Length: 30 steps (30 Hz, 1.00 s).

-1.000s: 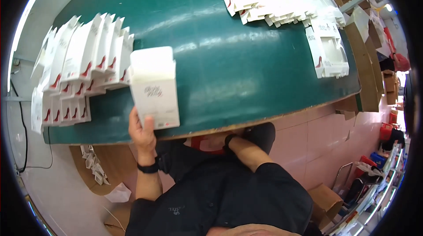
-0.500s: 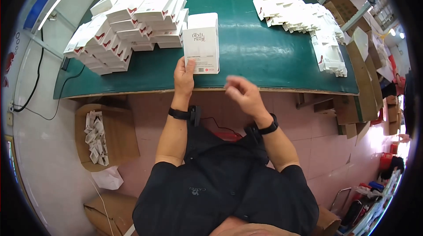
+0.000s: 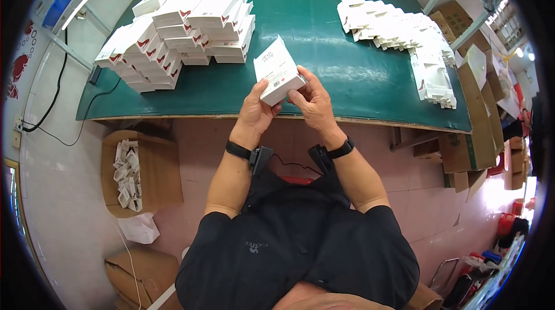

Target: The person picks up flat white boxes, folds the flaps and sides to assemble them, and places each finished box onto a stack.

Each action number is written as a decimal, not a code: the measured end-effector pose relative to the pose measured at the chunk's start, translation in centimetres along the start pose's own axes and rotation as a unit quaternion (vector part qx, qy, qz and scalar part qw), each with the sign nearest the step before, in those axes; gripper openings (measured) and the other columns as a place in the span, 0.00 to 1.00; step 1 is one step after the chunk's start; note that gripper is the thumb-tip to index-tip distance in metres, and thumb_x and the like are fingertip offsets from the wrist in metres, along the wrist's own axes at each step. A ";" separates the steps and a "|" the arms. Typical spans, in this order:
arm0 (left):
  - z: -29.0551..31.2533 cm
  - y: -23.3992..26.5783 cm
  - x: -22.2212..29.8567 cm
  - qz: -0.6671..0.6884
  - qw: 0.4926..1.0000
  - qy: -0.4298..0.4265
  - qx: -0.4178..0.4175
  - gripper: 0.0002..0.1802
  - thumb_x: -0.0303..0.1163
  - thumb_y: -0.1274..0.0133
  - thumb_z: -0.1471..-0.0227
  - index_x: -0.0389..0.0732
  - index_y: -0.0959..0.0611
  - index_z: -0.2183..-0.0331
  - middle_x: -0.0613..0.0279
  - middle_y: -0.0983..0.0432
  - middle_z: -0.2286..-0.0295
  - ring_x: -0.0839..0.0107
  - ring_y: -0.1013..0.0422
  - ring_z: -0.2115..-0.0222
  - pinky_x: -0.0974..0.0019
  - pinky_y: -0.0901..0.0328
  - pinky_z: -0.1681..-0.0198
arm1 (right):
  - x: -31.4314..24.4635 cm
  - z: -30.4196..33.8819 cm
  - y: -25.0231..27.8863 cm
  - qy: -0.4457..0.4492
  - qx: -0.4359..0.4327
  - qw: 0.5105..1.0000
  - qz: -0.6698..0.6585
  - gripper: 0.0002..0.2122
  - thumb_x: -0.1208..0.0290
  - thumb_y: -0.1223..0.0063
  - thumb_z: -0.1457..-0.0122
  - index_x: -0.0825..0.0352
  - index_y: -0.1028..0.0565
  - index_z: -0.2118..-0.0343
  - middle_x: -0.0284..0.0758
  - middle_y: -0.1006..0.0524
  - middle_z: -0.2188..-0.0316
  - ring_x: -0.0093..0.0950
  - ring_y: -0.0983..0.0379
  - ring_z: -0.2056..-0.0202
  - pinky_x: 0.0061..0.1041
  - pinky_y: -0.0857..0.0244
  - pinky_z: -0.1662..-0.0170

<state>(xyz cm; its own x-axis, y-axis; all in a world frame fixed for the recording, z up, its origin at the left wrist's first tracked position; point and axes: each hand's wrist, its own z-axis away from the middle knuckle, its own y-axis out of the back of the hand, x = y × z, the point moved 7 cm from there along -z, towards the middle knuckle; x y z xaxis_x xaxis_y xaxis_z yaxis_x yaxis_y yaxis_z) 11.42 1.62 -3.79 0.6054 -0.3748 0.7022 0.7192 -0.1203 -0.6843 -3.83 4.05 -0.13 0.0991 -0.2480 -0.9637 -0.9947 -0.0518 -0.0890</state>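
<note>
A white printed carton [image 3: 276, 70] is held between both hands above the near edge of the green table. It leans to the left, its far end narrowing to an edge. My left hand [image 3: 256, 107] grips its lower left side, thumb on the printed face. At its lower right corner, my right hand [image 3: 315, 102] pinches the carton with thumb and fingers. A stack of folded-up white cartons [image 3: 173, 26] stands to the left on the table. Flat, overlapping white cartons [image 3: 399, 29] lie fanned out at the right.
The green table [image 3: 347, 90] spans the front. Below it at left stands an open cardboard box [image 3: 165, 177] with white cartons in it. Large brown boxes [image 3: 465, 145] crowd the table's right end. A cable [image 3: 87, 116] hangs by the left wall.
My right hand has come in from the right and taken hold of the carton. The carton has come lower and nearer and now tilts to the left.
</note>
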 end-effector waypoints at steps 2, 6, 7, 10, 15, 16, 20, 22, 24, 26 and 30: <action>0.0 -0.3 -0.6 0.022 1.000 0.013 0.003 0.24 0.52 0.45 0.41 0.47 0.24 0.49 0.67 0.21 0.61 0.74 0.25 0.68 0.70 0.31 0.70 | -0.1 0.0 0.1 0.004 0.004 1.000 -0.008 0.29 0.79 0.44 0.37 0.67 0.40 0.34 0.36 0.22 0.57 0.22 0.24 0.57 0.25 0.25 0.54; -0.5 -1.4 -1.2 0.035 0.999 0.026 0.003 0.25 0.53 0.45 0.41 0.48 0.24 0.49 0.68 0.21 0.62 0.74 0.25 0.69 0.71 0.31 0.70 | -0.1 -0.2 0.7 0.008 0.011 1.000 -0.025 0.29 0.79 0.44 0.37 0.68 0.40 0.34 0.36 0.22 0.57 0.22 0.24 0.57 0.26 0.25 0.54; -0.6 -1.5 -1.3 0.037 0.999 0.028 0.003 0.26 0.53 0.45 0.41 0.48 0.24 0.49 0.68 0.21 0.62 0.74 0.25 0.69 0.71 0.31 0.71 | 0.0 -0.3 0.9 0.004 0.011 0.999 -0.031 0.28 0.79 0.44 0.37 0.68 0.40 0.35 0.36 0.22 0.56 0.23 0.24 0.57 0.26 0.25 0.54; -0.7 -1.6 -1.7 0.010 1.000 0.022 -0.006 0.26 0.53 0.45 0.41 0.47 0.24 0.48 0.67 0.21 0.61 0.73 0.24 0.68 0.71 0.31 0.70 | 0.1 -0.4 1.3 0.008 0.021 0.999 -0.043 0.28 0.80 0.44 0.37 0.68 0.40 0.35 0.37 0.23 0.55 0.23 0.23 0.57 0.26 0.25 0.54; -1.1 -1.5 -2.2 -0.050 0.998 0.011 -0.034 0.27 0.52 0.46 0.39 0.45 0.25 0.46 0.65 0.20 0.60 0.71 0.22 0.67 0.71 0.30 0.70 | 0.7 -0.5 2.3 0.042 0.054 0.997 -0.036 0.27 0.81 0.45 0.37 0.69 0.39 0.35 0.37 0.23 0.54 0.24 0.23 0.56 0.25 0.24 0.56; -1.1 -1.5 -2.4 -0.051 0.998 0.012 -0.034 0.27 0.52 0.46 0.39 0.45 0.25 0.46 0.65 0.20 0.60 0.71 0.22 0.67 0.71 0.30 0.70 | 1.0 -0.5 2.6 0.051 0.063 0.996 -0.026 0.27 0.81 0.45 0.37 0.69 0.39 0.36 0.37 0.24 0.53 0.24 0.23 0.56 0.25 0.23 0.56; -1.1 -2.2 -2.0 -0.100 0.995 -0.023 -0.014 0.28 0.51 0.44 0.40 0.41 0.26 0.47 0.64 0.20 0.62 0.71 0.22 0.68 0.74 0.29 0.71 | 2.2 -0.9 3.2 0.047 0.058 0.996 -0.053 0.25 0.82 0.47 0.36 0.68 0.38 0.36 0.36 0.24 0.53 0.24 0.24 0.55 0.24 0.23 0.57; -1.3 -2.0 -2.4 -0.060 0.998 0.001 -0.018 0.28 0.51 0.45 0.40 0.41 0.25 0.48 0.64 0.20 0.62 0.72 0.22 0.67 0.74 0.29 0.71 | 2.1 -0.8 3.4 0.041 0.054 0.996 -0.052 0.25 0.81 0.46 0.37 0.68 0.38 0.37 0.36 0.24 0.53 0.23 0.24 0.55 0.24 0.23 0.57; -1.4 -1.9 -2.6 -0.040 0.999 0.013 -0.021 0.27 0.51 0.45 0.39 0.41 0.25 0.48 0.64 0.20 0.62 0.73 0.22 0.67 0.74 0.29 0.70 | 1.5 -0.7 3.2 0.028 0.042 0.997 -0.052 0.25 0.80 0.45 0.37 0.67 0.37 0.37 0.35 0.24 0.52 0.22 0.24 0.55 0.24 0.23 0.58; -1.5 -1.5 -2.9 0.001 1.000 0.024 -0.006 0.27 0.52 0.45 0.40 0.42 0.25 0.48 0.65 0.20 0.61 0.74 0.22 0.66 0.73 0.29 0.69 | 1.2 -0.7 3.4 0.026 0.040 0.999 -0.023 0.26 0.80 0.42 0.40 0.67 0.35 0.39 0.34 0.24 0.53 0.22 0.24 0.57 0.24 0.25 0.58; -1.7 -1.3 -3.3 0.005 1.000 0.014 0.017 0.28 0.52 0.44 0.40 0.41 0.25 0.49 0.65 0.20 0.61 0.75 0.23 0.65 0.72 0.29 0.67 | -1.3 -0.7 3.9 0.061 0.071 0.987 0.134 0.28 0.79 0.36 0.48 0.67 0.31 0.43 0.34 0.23 0.56 0.24 0.24 0.60 0.25 0.27 0.60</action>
<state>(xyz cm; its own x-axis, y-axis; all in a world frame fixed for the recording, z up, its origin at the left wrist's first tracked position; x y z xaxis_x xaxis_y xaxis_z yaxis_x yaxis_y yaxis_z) 7.92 1.44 -5.60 0.6032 -0.4024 0.6886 0.7245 -0.0844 -0.6841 -7.80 3.54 0.99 -0.1734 -0.3497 -0.9207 -0.9786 0.1661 0.1212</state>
